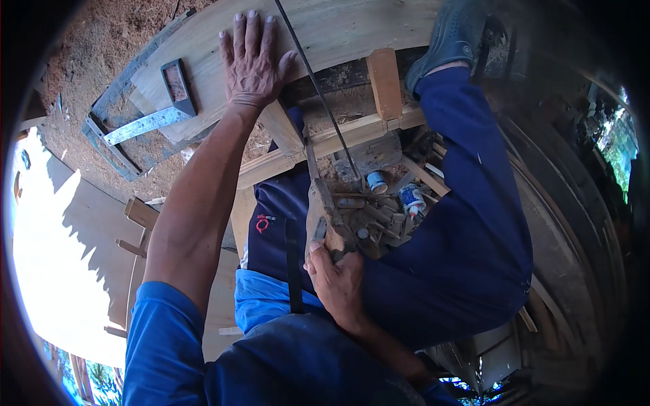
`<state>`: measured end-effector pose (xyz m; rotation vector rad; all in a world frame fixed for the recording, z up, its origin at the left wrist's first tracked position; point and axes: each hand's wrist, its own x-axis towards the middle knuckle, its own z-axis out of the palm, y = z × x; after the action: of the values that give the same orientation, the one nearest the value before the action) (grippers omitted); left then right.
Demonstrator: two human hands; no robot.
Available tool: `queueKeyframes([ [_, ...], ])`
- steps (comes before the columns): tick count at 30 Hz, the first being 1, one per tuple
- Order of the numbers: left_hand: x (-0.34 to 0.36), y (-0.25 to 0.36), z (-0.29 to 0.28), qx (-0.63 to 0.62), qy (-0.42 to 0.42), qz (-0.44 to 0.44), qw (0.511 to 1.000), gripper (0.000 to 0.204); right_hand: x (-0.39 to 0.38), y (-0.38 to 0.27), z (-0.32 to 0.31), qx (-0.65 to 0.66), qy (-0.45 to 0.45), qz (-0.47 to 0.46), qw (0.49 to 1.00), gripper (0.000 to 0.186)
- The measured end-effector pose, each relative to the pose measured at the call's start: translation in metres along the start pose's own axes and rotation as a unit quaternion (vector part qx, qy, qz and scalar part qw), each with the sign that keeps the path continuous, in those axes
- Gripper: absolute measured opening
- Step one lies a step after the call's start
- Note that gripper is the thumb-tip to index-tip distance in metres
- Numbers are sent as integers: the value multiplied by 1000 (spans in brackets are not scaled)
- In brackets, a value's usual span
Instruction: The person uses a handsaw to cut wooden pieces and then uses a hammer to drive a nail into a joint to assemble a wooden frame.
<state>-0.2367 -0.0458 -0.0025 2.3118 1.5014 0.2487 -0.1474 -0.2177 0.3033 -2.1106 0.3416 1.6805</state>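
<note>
My left hand [250,71] lies flat on a wide pale plank [325,37], its fingers stretched out and pressing on the wood. Low in front of my body, my right hand [336,281] is closed round the worn wooden handle of a saw [327,215]. The saw's narrow blade, seen nearly edge-on, reaches up beside a short wooden block [283,128] on a long timber rail [345,134]; whether it touches the wood I cannot tell. A thin dark rod [315,81] slants past the blade. Left of my left hand, a try square [152,122] rests on the plank.
My foot in a dark clog [450,37] stands on the plank's right end. A second upright block [384,84] joins the rail. Below lie wood offcuts [382,216], a small can [377,181] and a glue bottle [412,198]. Sawdust [95,57] covers the ground at the left.
</note>
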Motion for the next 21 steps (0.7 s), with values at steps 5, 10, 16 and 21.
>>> queueKeyframes([
  [5,-3,-3,-1,0,-19,-15,1000,72,15,12,4,-8,3,13,1000,40],
  [10,2,2,0,-14,-31,-20,999,73,51,54,-12,88,-18,2,996,12],
  [16,-5,-4,-1,-2,-46,-23,999,75,33,30,-5,35,-7,-16,999,17],
  [21,-2,3,0,-4,-42,-20,999,75,73,56,3,-124,35,-96,987,22],
])
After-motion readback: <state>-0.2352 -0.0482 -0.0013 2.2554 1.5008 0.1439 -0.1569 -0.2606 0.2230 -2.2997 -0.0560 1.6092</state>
